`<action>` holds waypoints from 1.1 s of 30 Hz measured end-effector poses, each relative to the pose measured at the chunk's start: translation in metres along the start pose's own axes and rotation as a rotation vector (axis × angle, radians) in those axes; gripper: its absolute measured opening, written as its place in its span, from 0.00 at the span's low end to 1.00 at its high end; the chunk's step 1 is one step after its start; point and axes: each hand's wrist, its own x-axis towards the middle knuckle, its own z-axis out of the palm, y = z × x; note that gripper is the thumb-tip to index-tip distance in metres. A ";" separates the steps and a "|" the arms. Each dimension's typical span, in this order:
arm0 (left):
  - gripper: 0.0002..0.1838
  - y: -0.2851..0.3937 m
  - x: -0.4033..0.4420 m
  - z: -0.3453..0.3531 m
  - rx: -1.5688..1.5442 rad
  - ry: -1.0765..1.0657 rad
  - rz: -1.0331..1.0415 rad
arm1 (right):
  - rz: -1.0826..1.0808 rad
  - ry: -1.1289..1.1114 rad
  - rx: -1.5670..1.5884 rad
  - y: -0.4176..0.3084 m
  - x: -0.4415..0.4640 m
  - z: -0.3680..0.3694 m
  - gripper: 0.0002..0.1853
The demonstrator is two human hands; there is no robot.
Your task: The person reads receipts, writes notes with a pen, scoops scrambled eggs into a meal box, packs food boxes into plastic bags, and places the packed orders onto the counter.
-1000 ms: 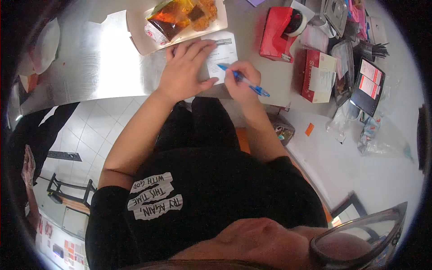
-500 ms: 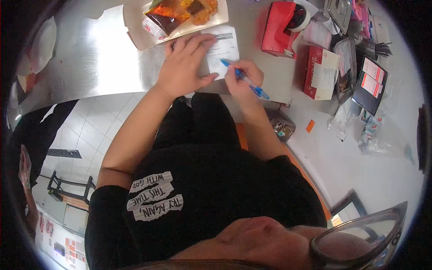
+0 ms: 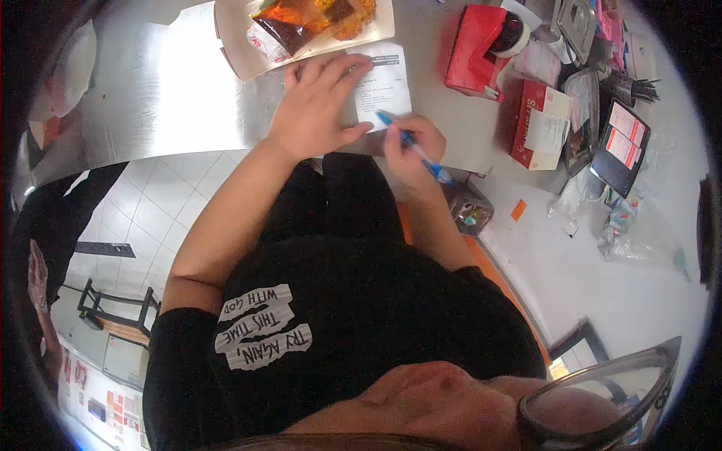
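Closest in is the wearer's black shirt (image 3: 421, 301), with white patches of black lettering on the chest. Both forearms reach out from it over the edge of a metal counter (image 3: 203, 113).

The right hand (image 3: 414, 146) is closed around a blue pen (image 3: 437, 172), pinched between thumb and fingers, its tip slanting over the near part of a printed paper slip (image 3: 387, 90). At this blur it is hard to say whether the tip touches the paper. The left hand (image 3: 316, 105) lies palm down, fingers extended and thumb spread, covering the slip's left side.

The slip lies on the counter between the hands, its far end close to an open cardboard tray (image 3: 232, 34). Inside the tray are a clear pouch of dark liquid (image 3: 289, 30) and a browned piece of food (image 3: 353, 24).

Out to the right stand a red tape dispenser (image 3: 470, 52), a red-and-white box (image 3: 545, 124) and, farther over, a black folder (image 3: 623, 143) bearing red-and-white labels. Off to the left, well apart from the wearer, another person's hand (image 3: 37, 274) hangs above a tiled floor, near a black-framed stool (image 3: 120, 319).
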 end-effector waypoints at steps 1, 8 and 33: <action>0.45 0.000 0.000 0.000 -0.001 0.000 0.001 | -0.066 -0.056 -0.010 -0.006 0.006 -0.001 0.09; 0.43 0.000 0.000 0.001 -0.017 0.015 0.006 | -0.113 -0.117 -0.161 -0.014 0.012 0.004 0.09; 0.38 0.015 -0.013 -0.021 0.025 0.112 0.186 | 0.346 -0.292 -0.427 -0.023 0.075 -0.006 0.41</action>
